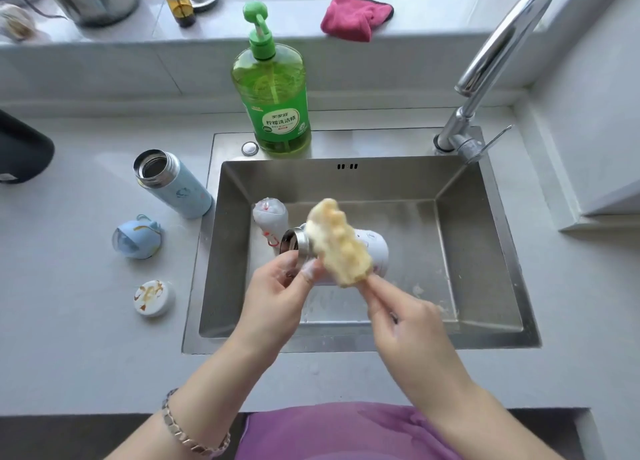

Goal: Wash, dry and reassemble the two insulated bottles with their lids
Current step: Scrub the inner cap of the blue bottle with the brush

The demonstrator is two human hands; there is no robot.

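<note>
The wash is in its early stage, by my reading. Over the middle of the sink (pixel 479 251) the left hand (pixel 273 286) holds the white bottle (pixel 372 248) on its side, fingers curled round its bare steel neck, mouth toward nine o'clock. The right hand (pixel 401 317) pinches the lower end of a yellow sponge (pixel 341 243) between thumb and fingertips; the sponge lies across the bottle's body, so the outside is being scrubbed. Suds (pixel 419 290) dot the sink floor at four o'clock of the bottle.

Behind the bottle, at eleven o'clock, a whitish cap with a red cord (pixel 270 213) lies in the sink; whether it has been washed cannot be told.

The blue bottle (pixel 175 184) stands open on the surface (pixel 86 321), at ten o'clock of the sink and just beside its rim. The blue lid (pixel 136 238) and a round white lid (pixel 154 298) lie at nine and eight o'clock, apart from both bottles. They look dry and are probably untouched.

The tap (pixel 498 44) at one o'clock shows no running water. The dish soap bottle (pixel 273 89) stands at twelve o'clock, and a pink cloth (pixel 356 16) lies beyond it on the ledge.

Still left: rinsing this bottle, washing the blue one and the lids, then all the drying and screwing together.
</note>
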